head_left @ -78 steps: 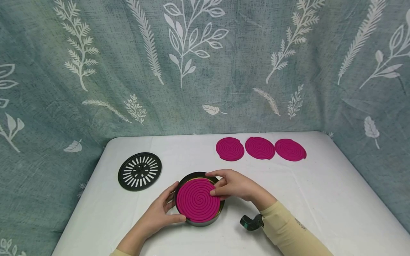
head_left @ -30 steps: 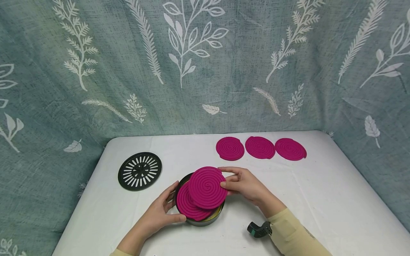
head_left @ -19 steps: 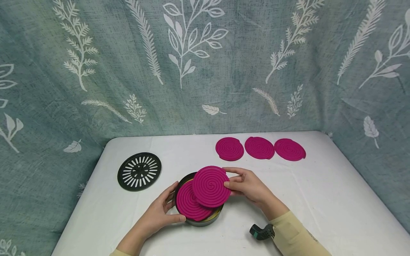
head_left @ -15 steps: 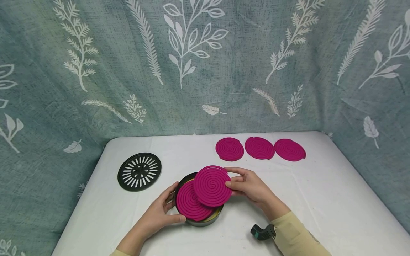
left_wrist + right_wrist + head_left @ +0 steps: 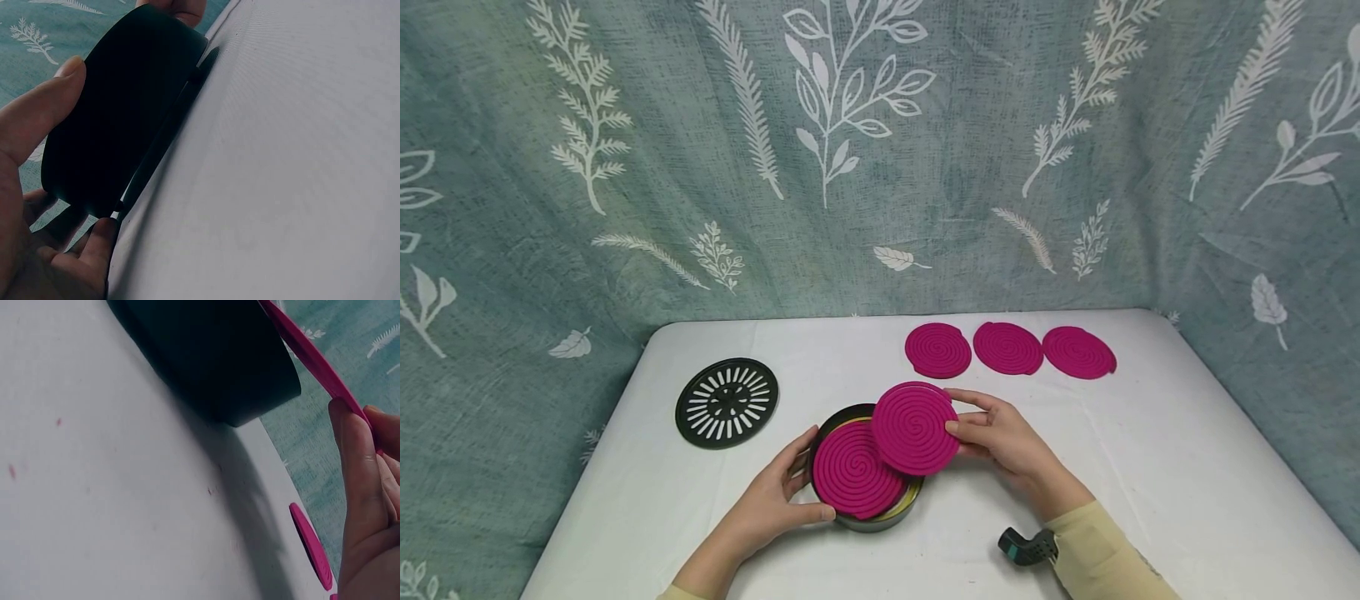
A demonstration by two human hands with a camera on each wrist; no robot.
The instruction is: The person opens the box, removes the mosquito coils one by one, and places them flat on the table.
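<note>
Pinched at its right edge between my right hand's (image 5: 1007,437) thumb and fingers is a magenta mosquito coil (image 5: 913,429). It is raised above the right part of a round dark tin (image 5: 871,525), and in the right wrist view the held coil (image 5: 319,367) appears edge-on and tilted. Another magenta coil (image 5: 850,477) lies in the tin, its upper right covered by the held one. My left hand (image 5: 771,498) grips the tin's left side, thumb at the front, fingers round the wall. The left wrist view has the tin's dark side wall (image 5: 119,112) between thumb and fingers.
A black slotted lid (image 5: 727,403) lies on the white table (image 5: 1165,467) at left. Three magenta coils lie in a row at the back: one left (image 5: 937,350), one middle (image 5: 1008,347), one right (image 5: 1078,352). A patterned green cloth (image 5: 955,167) hangs behind.
My right hand has lifted the upper coil off the one in the tin and carried it right and slightly back, uncovering more of the lower coil. The left hand and tin stay put.
</note>
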